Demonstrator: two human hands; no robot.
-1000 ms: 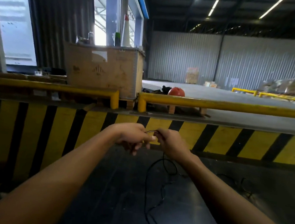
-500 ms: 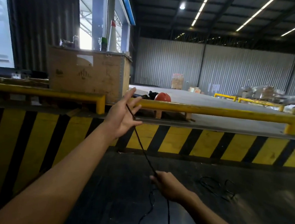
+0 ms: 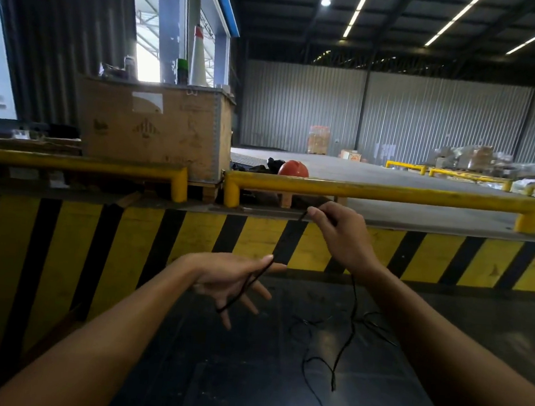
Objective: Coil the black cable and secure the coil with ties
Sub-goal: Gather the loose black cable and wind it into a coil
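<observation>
A thin black cable (image 3: 353, 310) runs between both hands and trails down onto the dark floor. My right hand (image 3: 341, 233) is raised in front of the striped barrier and pinches the cable at its fingertips. From there the cable slants down to my left hand (image 3: 232, 279), which is held low, palm up, fingers spread, with a short cable end draped across the palm under the thumb. Below my right hand the rest of the cable hangs in loose loops on the floor. No ties are visible.
A yellow-and-black striped barrier wall (image 3: 192, 238) stands right ahead, topped by yellow guard rails (image 3: 383, 192). Behind it are a large wooden crate (image 3: 156, 128) and an orange hard hat (image 3: 293, 168). More thin black cable loops (image 3: 375, 325) lie on the dark floor.
My right hand has risen from low near the floor to barrier height, pinching the cable. My left hand has dropped from rail height to low centre, palm up.
</observation>
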